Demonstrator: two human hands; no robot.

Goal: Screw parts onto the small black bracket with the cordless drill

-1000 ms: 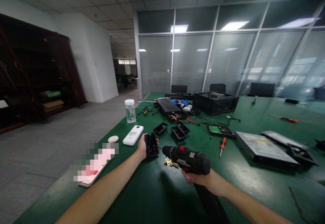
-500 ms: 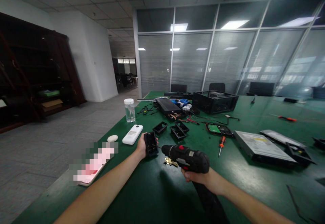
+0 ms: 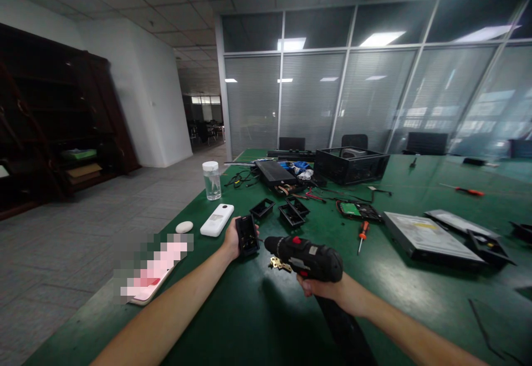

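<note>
My left hand (image 3: pixel 234 241) is closed around a small black plastic box-shaped housing (image 3: pixel 247 235), its hollow side tilted up toward me. In my right hand (image 3: pixel 324 288) is a black cordless drill (image 3: pixel 305 256) with red parts, gripped by the handle. The drill points left, and its thin bit reaches close to the housing's right edge; whether the tip touches I cannot tell. Several small brass-coloured metal pieces (image 3: pixel 279 264) lie on the table just under the drill's front end. Beyond my left hand are several similar black housings (image 3: pixel 291 215).
A white device (image 3: pixel 216 220), a clear jar (image 3: pixel 212 183) and a pink phone-like item (image 3: pixel 155 277) stand on the left. At the back lie a black case (image 3: pixel 352 165) and cables. Farther right are an orange screwdriver (image 3: pixel 363 231) and a metal disc drive (image 3: pixel 430 241) on the green table (image 3: pixel 399 321).
The view has shifted very slightly. Both hands, the housing and the drill stay in nearly the same places.
</note>
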